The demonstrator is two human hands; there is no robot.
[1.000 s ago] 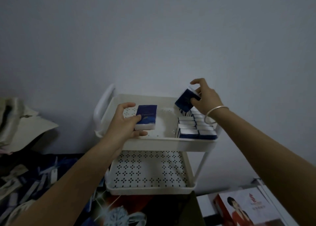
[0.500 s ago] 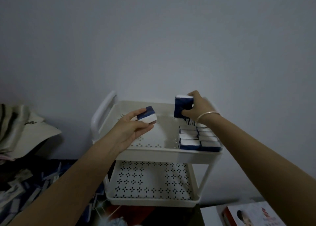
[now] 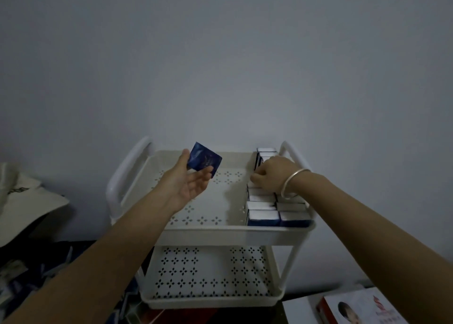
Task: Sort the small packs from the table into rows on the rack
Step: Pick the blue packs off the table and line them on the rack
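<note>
Rows (image 3: 275,213) fill only the right side of the rack (image 3: 220,231) top tray. There are two of them, packs on edge with pale ends up. The rest of the tray and the lower shelf (image 3: 208,274) hold none (so much is left, I judge). Left hand (image 3: 188,186) pinches a glossy blue pack (image 3: 205,160), tilted, above the tray. Right hand (image 3: 272,174) lies curled on the rows — gripping or just pressing, I cannot tell.
</note>
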